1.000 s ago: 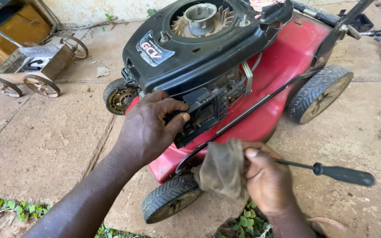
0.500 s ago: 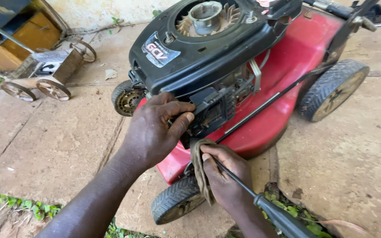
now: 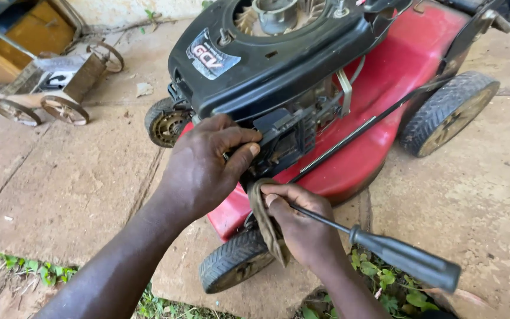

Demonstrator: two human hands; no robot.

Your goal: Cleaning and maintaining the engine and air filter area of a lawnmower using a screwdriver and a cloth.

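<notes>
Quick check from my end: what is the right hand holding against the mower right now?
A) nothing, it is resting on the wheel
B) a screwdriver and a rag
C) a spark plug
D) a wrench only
B: the right hand grips a dark-handled screwdriver with a brown rag draped under its fingers, just below the engine's black side housing.

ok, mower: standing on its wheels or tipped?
Standing upright. The red mower has three visible wheels down on the concrete slab, engine cover facing up. The left hand grips a black part on the engine's side.
</notes>
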